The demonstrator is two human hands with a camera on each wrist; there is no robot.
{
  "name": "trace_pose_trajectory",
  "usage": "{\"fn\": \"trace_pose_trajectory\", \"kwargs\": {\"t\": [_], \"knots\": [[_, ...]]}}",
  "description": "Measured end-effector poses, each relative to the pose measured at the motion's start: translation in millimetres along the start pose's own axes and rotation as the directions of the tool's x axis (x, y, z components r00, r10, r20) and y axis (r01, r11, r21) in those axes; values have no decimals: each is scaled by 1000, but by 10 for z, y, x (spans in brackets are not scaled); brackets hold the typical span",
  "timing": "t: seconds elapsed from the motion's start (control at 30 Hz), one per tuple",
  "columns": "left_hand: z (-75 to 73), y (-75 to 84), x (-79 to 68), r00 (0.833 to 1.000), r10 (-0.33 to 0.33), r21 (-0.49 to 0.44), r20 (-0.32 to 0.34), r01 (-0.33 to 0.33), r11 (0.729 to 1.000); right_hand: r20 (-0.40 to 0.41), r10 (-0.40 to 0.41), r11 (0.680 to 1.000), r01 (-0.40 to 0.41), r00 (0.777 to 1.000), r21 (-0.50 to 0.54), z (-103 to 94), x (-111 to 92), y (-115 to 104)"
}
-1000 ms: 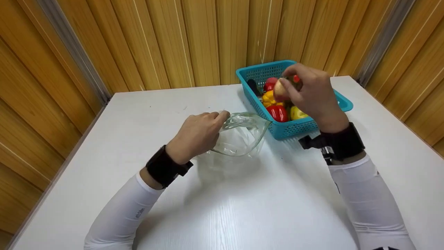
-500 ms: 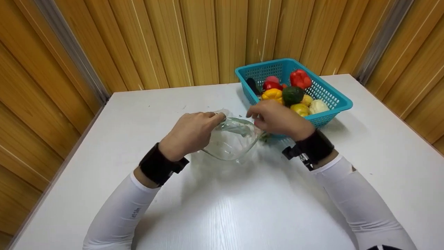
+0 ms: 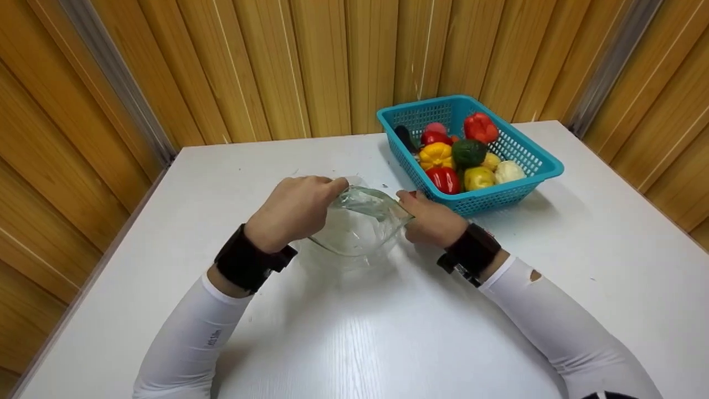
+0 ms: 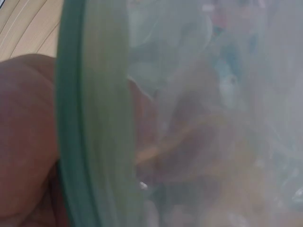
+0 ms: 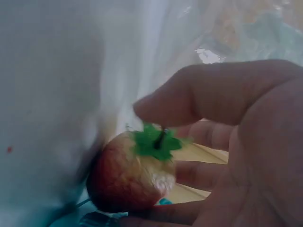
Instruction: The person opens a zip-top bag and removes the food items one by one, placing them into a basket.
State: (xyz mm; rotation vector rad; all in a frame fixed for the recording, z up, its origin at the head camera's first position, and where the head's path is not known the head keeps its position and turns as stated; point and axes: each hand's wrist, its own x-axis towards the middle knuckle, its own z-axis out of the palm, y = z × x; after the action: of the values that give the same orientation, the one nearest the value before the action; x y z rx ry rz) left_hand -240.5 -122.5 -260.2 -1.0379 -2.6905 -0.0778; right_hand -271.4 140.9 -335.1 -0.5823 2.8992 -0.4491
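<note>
My left hand (image 3: 293,208) grips the rim of a clear plastic zip bag (image 3: 354,238), whose mouth stands open toward me on the white table (image 3: 354,327). In the left wrist view the bag's green zip strip (image 4: 75,113) runs down beside my fingers. At the bag's right corner, my right hand (image 3: 432,219) holds a red and yellow round fruit with a green leafy top (image 5: 128,175). In the right wrist view my thumb lies above its leafy top and my fingers are beside and behind it. The fruit is mostly hidden behind my hand in the head view.
A turquoise basket (image 3: 537,169) stands close behind my right hand. It bears a yellow pepper (image 3: 436,155), red peppers (image 3: 481,127), an avocado (image 3: 469,152), a dark eggplant (image 3: 405,137) and other produce. Wood-patterned walls (image 3: 310,66) border the table.
My right hand has come down and left from over the basket to the bag's right corner, bringing the fruit. My left hand has shifted slightly left with the bag's rim, and the mouth sits further left.
</note>
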Motion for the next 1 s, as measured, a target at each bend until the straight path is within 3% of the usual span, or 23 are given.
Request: {"fn": "trace_pose_trajectory", "kwargs": {"t": [0.1, 0.17, 0.27, 0.4, 0.5, 0.63, 0.73, 0.8, 0.9, 1.0], "knots": [[-1, 0, -3, 1000, 5, -6, 3, -5, 1000, -29, -16, 1000, 16, 999, -7, 26, 13, 34], [5, 1, -4, 1000, 10, -5, 9, -10, 1000, -25, -30, 999, 31, 999, 41, 23, 24, 41], [12, 2, -10, 1000, 7, -2, 26, -7, 1000, 43, -75, 993, 70, 996, 100, -32, 32, 5], [-4, -4, -21, 999, -6, 12, 33, 6, 1000, 65, -209, 976, 205, 976, 69, -224, 26, -101], [-20, -14, -23, 1000, -20, 26, 16, 20, 999, -15, -276, 960, 276, 961, 35, -415, -37, -154], [0, -25, 9, 999, -20, 48, -37, 21, 999, -210, -290, 956, 291, 934, -24, -661, -172, -102], [48, -31, 41, 998, -23, 57, -61, 27, 998, -356, -208, 977, 207, 911, -41, -784, -214, 21], [82, -30, 52, 998, -44, 38, -34, 45, 998, -394, -105, 994, 103, 913, -28, -817, -199, 119], [124, -18, 53, 997, -75, 9, 29, 75, 997, -333, 64, 996, -79, 941, -32, -811, -136, 247], [144, 1, 46, 994, -80, -21, 70, 82, 996, -238, 154, 980, -179, 959, -87, -779, -74, 328]]}}
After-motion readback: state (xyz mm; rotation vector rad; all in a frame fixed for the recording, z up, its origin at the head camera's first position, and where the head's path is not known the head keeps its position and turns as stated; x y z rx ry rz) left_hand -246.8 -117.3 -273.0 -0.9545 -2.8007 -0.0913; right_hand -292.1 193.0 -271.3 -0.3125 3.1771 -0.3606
